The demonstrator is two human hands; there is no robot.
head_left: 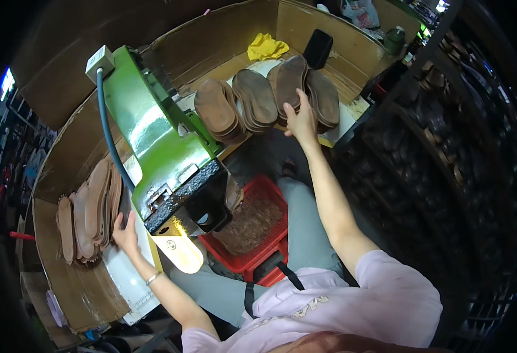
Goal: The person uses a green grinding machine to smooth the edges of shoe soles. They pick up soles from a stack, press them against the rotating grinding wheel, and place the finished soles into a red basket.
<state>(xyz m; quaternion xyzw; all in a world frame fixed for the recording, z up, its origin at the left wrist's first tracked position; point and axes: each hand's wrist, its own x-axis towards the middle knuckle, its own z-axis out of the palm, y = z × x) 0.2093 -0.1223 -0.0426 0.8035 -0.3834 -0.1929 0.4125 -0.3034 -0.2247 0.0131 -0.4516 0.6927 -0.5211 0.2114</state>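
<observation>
Several stacks of brown shoe insoles stand at the far side of the bench: a reddish-brown stack (pixel 216 109), a greyish stack (pixel 255 97) and darker ones (pixel 291 79) to the right. My right hand (pixel 303 122) is at the near edge of the dark stack, thumb and forefinger apart; its other fingers are partly hidden. At the left, lighter tan insoles (pixel 98 203) lean upright together in a row. Beside their near end is my left hand (pixel 127 236), its fingers apart and nothing visible in it. A green machine (pixel 149 123) stands between my hands.
Cardboard walls (pixel 211 47) surround the bench. A red plastic basket (pixel 249 259) with brown scraps sits below the machine, between my legs. A yellow cloth (pixel 267 47) and a black phone-like object (pixel 318 49) lie at the back. Dark racks of shoes (pixel 429 135) stand to the right.
</observation>
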